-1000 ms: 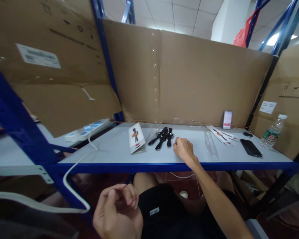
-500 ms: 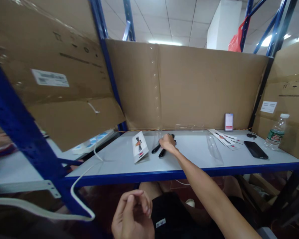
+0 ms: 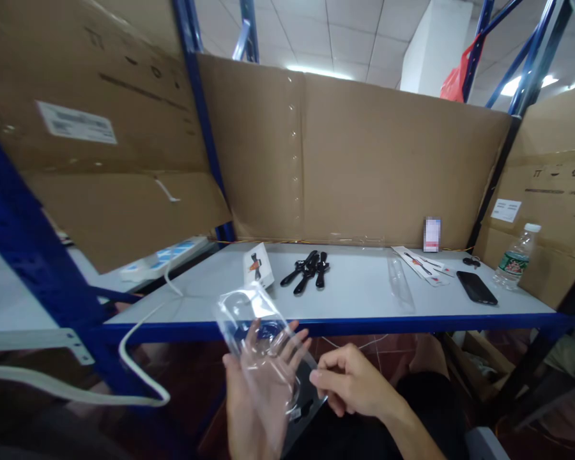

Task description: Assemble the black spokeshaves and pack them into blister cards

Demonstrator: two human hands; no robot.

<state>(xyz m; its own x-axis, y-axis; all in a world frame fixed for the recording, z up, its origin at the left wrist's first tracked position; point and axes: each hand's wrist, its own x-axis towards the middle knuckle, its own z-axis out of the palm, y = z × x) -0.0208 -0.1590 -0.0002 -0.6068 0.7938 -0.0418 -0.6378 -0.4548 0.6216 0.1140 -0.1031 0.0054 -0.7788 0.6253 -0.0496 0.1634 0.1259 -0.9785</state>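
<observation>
Blister shell (image 3: 271,342), clear plastic, is up off the tabletop (image 3: 354,297) — tilted over your lap, far end crossing the tabletop's front edge in view. Your L hand (image 3: 261,396) is beneath it, palm up, fingers spread, visible thru the plastic & not clenched. Your R hand (image 3: 347,383) has thumb + forefinger pinching the shell's R side nr the lower corner; its other fingers are curled in.

Ahead of you, approx. mid-tabletop: cluster of black-handled items (image 3: 308,271), lying close together, exact no. hard to tell. Just L of them, 1 printed card (image 3: 257,265) stands folded, its lower part behind the shell's far end. To your R: 2nd clear shell (image 3: 400,284) lying flat, then flat printed cards (image 3: 421,265) overlapping. Further R — dark phone (image 3: 476,287), lying flat, & 1 bottle (image 3: 512,262) upright w/ green label. Brown cardboard panel (image 3: 388,160) along the back.
</observation>
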